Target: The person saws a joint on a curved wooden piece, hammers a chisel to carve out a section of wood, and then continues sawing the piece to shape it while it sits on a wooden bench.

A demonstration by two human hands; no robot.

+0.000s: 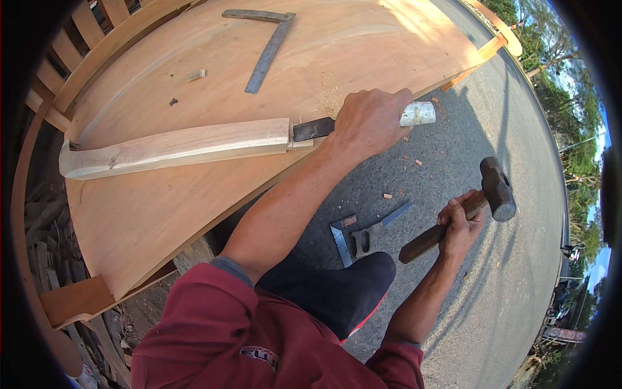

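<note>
My left hand (370, 120) is closed on a chisel, its white handle (420, 113) sticking out to the right and its dark blade (311, 129) lying at the cut end of a pale, shaped wooden piece (175, 144). That piece rests on a plywood board (155, 214), its curved end at the left. Low on the right, over the pavement, my right hand (461, 223) grips a hammer by its wooden handle, the steel head (497, 189) raised at the top. Whether the chisel's edge is in the wood is hard to tell.
A metal square (265, 55) and small wood scraps (195, 76) lie on the board. A handsaw (366, 238) and another square (340, 241) lie on the pavement (512, 272) below, among chips. Slatted wooden rails (87, 26) edge the upper left, stacked offcuts (45, 227) the left. Trees stand at right.
</note>
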